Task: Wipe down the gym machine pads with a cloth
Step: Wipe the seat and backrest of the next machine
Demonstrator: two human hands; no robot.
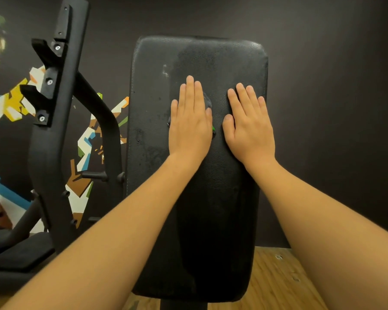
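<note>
Gym pad wipe-down | left hand point(189, 121) flat, grip wide, straight fingers pressing a dark cloth point(207, 103) onto the upper middle of the black pad point(152, 90), only the cloth's edges showing | right hand point(249, 127) flat just beside it, near the pad's right edge, grip wide, holding nothing | black rack frame point(52, 135) left of the pad

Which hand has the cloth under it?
The left hand: a dark grey cloth peeks out around its edges, while the right hand lies flat on the bare black leather pad.

Gym: padded bench point(197, 198), black rack point(54, 130), mural wall point(14, 104).
</note>
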